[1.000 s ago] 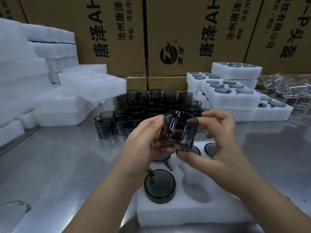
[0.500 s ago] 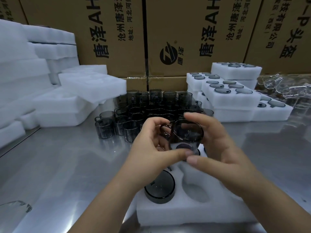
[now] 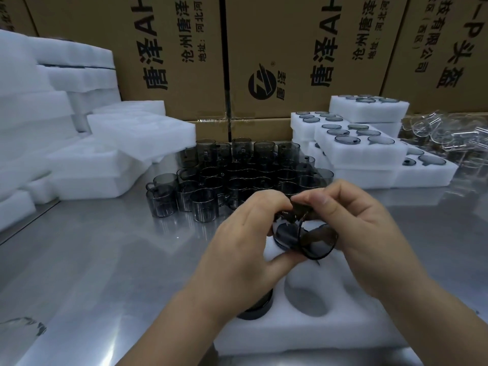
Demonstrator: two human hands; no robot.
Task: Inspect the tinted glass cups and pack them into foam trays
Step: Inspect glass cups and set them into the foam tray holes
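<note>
Head view, single moment. Tinted cup (image 3: 303,236) is off the table, tipped on its side between both hands, above the far half of the foam tray (image 3: 303,331). Left hand (image 3: 245,241) curls round the cup's left wall, thumb underneath. Right hand (image 3: 361,220) pinches it from the top and right, its fingertips meeting the left hand's over the glass. Which hand has the handle: cannot tell, fingers cover it. Judged step: inspection by turning; seating not yet done. Near right pocket (image 3: 309,297) is empty. Near left pocket holds a seated cup (image 3: 257,311), half hidden under the left wrist. Risks, as I judge them: (1) Smooth glass is held largely by fingertips while turned, so a slip at a re-grip would drop it. Onto foam this is probably harmless; onto the seated cup or the steel table (image 3: 105,260), a chip or crack is likely. (2) The left wrist sits directly over the seated cup, and a lowered forearm could knock or tilt it in its pocket. (3) Loose cups (image 3: 237,178) stand tightly grouped just beyond the hands, so a forward swing could strike the nearest ones, glass on glass. (4) Dark tint plus fingers over much of the wall may hide a flaw, so a defective piece could get packed. (5) Packed trays (image 3: 361,151) at right show cups sunk flush. A cup pushed into its pocket crooked would sit proud and could load the handle.
</note>
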